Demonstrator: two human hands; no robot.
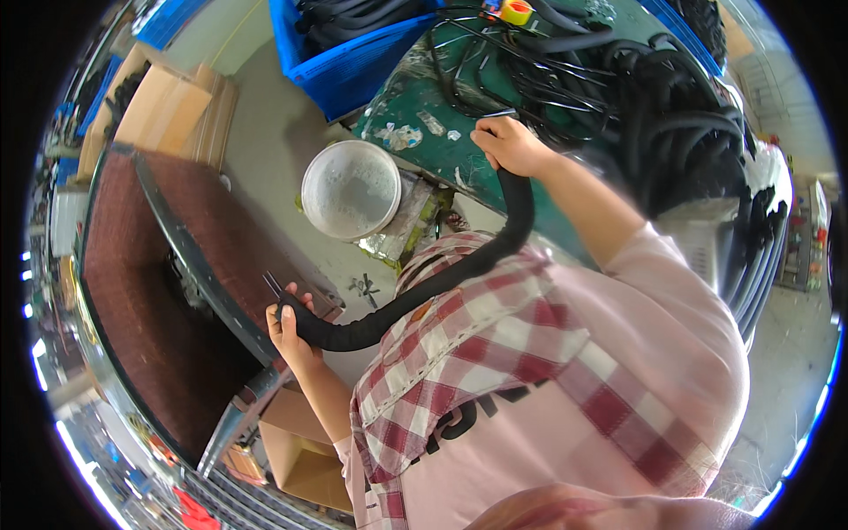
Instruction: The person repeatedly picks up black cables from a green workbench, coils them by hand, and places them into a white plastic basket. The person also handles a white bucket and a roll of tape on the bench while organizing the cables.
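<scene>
A long black foam sleeve [424, 295], bent in a wide curve, lies across my apron between both hands. My left hand [291, 328] grips its lower left end, where two thin metal rod ends [271, 283] stick out past my fingers. At the upper end, my right hand [510, 144] is closed around the sleeve's other end. A short piece of bent metal rod [495, 114] shows just above those fingers; whether it belongs to the held sleeve I cannot tell. My right hand is over the near edge of a green worktable [474, 179].
A white bucket of cloudy liquid [351, 190] stands beside the worktable. Black bent rods [556, 86] and a heap of black foam tubes [682, 126] cover the table's right part. A blue crate [364, 66] holds more tubes. Cardboard boxes [165, 109] and a brown-sided conveyor [218, 218] are on the left.
</scene>
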